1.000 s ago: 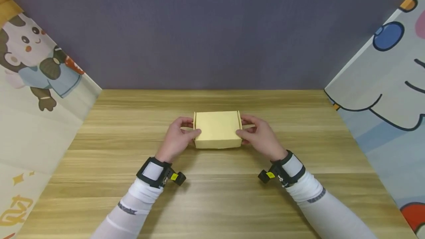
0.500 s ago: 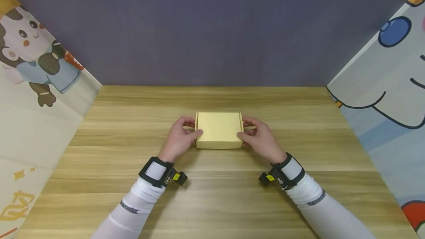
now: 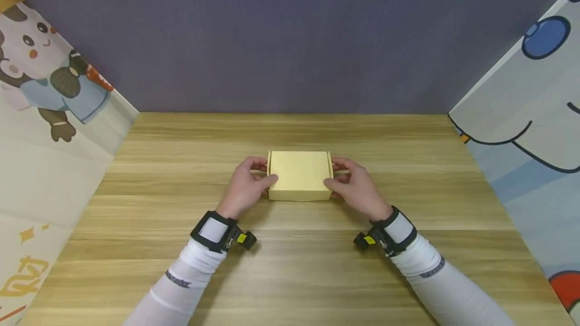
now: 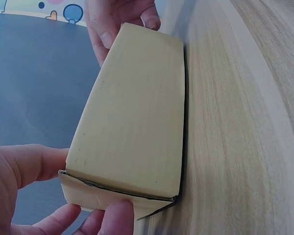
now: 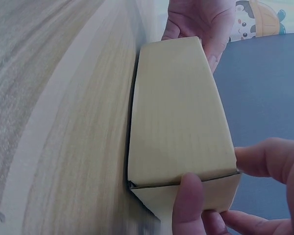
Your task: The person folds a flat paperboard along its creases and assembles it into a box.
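Observation:
A small closed cardboard box [image 3: 300,172], plain yellowish tan, lies flat at the middle of the wooden table. From its left end my left hand [image 3: 243,187] grips it, thumb at the near left corner of the top and the other fingers along the side. My right hand [image 3: 358,187] holds the opposite end in much the same way. In the left wrist view, the box's long front face [image 4: 132,107] and a slightly gaping end flap [image 4: 100,193] show. Its underside is hidden, and a thin dark line runs along the bottom edge in both wrist views.
The wood-grain table [image 3: 299,265] spreads around the box on all sides. A dark blue-grey wall [image 3: 290,39] stands behind it. Panels with cartoon prints flank the left [image 3: 54,175] and right [image 3: 521,140]. Each wrist wears a strapped camera.
The box has turned slightly to sit square to the table and shifted a little right, both hands staying on its ends. The head view has tilted slightly downward.

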Demonstrator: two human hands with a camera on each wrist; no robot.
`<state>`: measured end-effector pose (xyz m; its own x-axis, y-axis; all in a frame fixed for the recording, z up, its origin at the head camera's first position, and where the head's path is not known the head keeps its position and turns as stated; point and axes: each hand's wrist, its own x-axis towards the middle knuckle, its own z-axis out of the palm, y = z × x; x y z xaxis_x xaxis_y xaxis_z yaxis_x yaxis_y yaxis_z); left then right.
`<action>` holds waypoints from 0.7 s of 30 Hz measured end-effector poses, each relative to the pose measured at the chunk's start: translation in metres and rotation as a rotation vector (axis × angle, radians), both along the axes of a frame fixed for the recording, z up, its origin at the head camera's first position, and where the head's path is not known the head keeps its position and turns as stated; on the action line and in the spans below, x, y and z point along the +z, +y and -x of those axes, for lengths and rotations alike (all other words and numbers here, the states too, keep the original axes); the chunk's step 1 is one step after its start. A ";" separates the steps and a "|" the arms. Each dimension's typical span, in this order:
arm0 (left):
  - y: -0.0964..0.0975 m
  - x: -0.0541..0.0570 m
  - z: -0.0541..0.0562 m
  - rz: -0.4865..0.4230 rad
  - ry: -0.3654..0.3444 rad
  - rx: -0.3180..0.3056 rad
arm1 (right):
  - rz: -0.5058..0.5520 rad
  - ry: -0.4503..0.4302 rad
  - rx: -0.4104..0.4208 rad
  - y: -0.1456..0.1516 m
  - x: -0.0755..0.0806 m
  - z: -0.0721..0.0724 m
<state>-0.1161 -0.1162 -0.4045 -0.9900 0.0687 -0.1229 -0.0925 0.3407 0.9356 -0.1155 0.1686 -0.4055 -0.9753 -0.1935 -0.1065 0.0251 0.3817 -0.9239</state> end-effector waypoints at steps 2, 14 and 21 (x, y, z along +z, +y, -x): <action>0.000 0.000 0.000 -0.003 -0.003 0.000 | -0.007 0.005 0.002 0.000 0.000 0.000; -0.001 -0.002 -0.003 0.010 -0.011 -0.012 | -0.043 0.037 0.017 0.002 -0.003 -0.001; 0.000 -0.002 -0.002 0.042 -0.013 -0.035 | -0.069 0.054 0.026 0.004 -0.006 0.000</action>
